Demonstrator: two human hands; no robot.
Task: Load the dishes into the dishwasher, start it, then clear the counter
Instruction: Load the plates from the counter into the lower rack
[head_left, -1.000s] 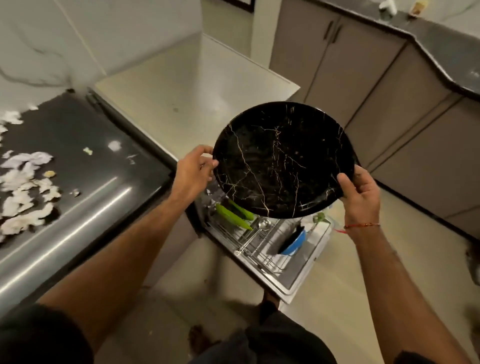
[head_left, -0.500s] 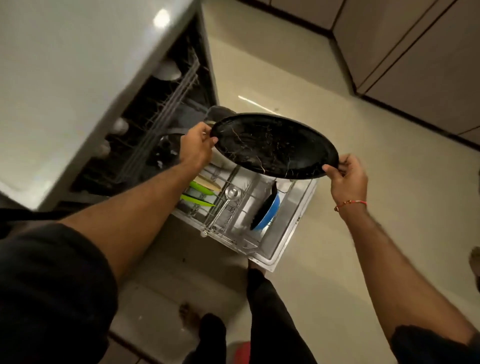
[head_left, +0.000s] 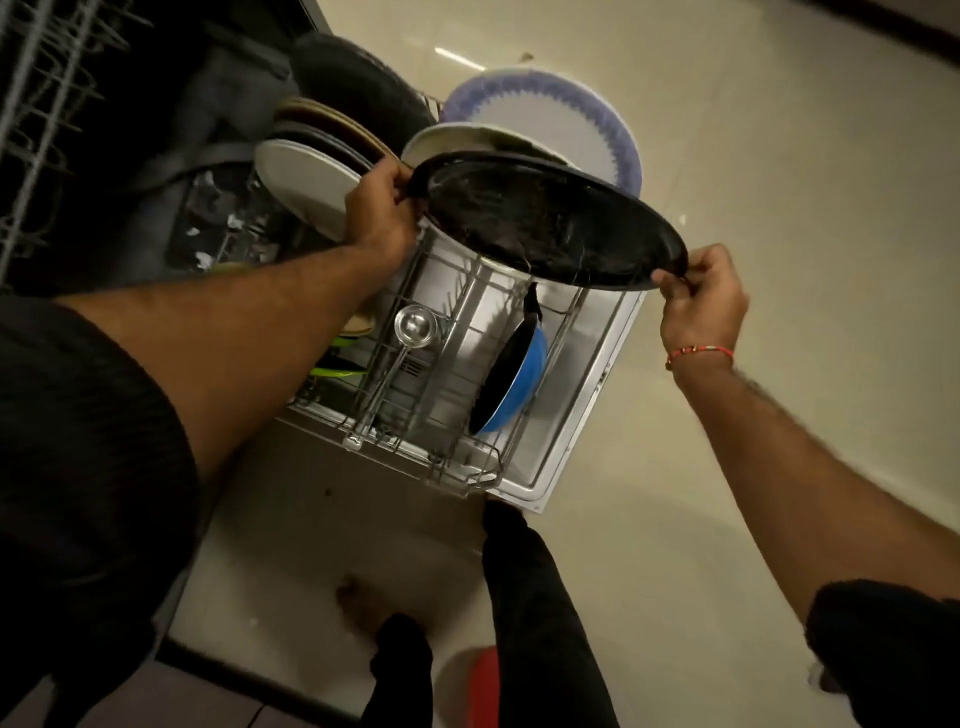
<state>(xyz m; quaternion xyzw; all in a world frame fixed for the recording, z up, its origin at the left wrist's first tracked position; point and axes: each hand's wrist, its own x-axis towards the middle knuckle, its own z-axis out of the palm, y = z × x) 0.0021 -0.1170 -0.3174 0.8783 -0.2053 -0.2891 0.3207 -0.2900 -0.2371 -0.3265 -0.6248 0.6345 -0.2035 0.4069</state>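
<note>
Left hand (head_left: 382, 215), right hand (head_left: 698, 306) each pinching black marbled plate (head_left: 545, 228) rim over lower rack (head_left: 467, 364); tip upright, slot behind white plate (head_left: 306, 192).

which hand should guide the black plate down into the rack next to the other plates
Left, probably. The left hand grips the black plate at the edge beside the standing plates; the right hand holds the outer edge.

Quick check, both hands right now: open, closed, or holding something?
Left hand: closed, gripping the left rim of the round black marbled plate.
Right hand: closed, fingers pinching the same plate's right rim.
</note>
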